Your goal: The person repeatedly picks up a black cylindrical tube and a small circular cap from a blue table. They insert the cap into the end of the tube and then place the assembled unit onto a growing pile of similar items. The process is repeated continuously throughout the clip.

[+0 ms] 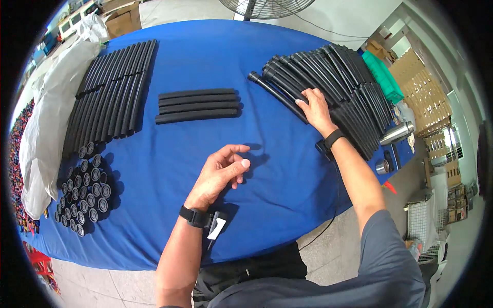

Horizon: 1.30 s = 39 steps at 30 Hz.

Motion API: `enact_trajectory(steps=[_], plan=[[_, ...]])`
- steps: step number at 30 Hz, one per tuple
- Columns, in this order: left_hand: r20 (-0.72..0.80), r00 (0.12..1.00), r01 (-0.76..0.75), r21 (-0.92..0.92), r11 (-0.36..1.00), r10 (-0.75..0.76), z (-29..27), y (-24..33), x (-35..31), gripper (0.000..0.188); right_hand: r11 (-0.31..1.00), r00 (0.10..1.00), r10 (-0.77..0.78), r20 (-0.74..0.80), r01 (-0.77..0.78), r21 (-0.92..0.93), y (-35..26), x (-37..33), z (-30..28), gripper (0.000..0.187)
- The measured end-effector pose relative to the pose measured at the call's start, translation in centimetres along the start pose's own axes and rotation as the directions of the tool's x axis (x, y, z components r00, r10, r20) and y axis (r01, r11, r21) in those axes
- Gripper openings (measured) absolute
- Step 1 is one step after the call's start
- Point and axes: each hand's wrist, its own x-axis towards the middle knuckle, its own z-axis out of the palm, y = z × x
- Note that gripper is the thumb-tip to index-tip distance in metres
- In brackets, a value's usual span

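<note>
My left hand (224,168) hovers over the blue cloth near the middle of the table. Its fingers are loosely curled and apart from the thumb, with nothing in them. At the left edge of the large heap of black tubes (334,72), my right hand (317,109) has thumb and fingers around a black tube, partly hidden under the hand. Just left of it, a single black tube with a thicker collar at its end (277,96) lies slanted. Several black foam sleeves (197,106) lie side by side left of centre.
Rows of black tubes (110,97) lie at far left, beside a white plastic sheet (56,113). Several round black caps (84,190) stand in front of them. A green bin (382,77), a steel flask (397,133) and a tape roll (382,166) are at right. A fan (267,7) stands behind.
</note>
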Motion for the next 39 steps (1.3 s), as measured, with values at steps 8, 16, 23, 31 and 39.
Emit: enact_trajectory(steps=[8,16,23,31,39], plan=[[0.003,1.000,0.006,0.018,1.000,-0.006,0.2,-0.1,0.3,0.042,0.997,1.000,-0.011,-0.027,0.009,-0.074,1.1,0.9,0.9,0.028],[0.010,1.000,-0.001,0.022,1.000,0.001,0.2,-0.1,0.2,0.042,0.987,0.998,-0.058,-0.001,0.057,-0.148,0.9,0.1,0.4,0.037],[0.000,1.000,-0.004,0.041,0.999,0.004,0.3,0.0,0.0,0.041,0.987,0.998,-0.054,-0.013,0.051,-0.153,0.2,0.2,0.4,0.040],[-0.037,0.999,-0.015,0.030,0.999,0.016,1.0,0.0,0.1,0.031,0.982,0.985,-0.135,-0.104,0.147,0.118,-5.2,0.5,-1.3,0.029],[0.145,0.989,0.021,-0.014,1.000,-0.018,-0.5,0.7,-1.2,0.043,0.807,0.810,-0.583,0.059,0.571,0.150,-18.5,-1.0,1.0,0.049]])
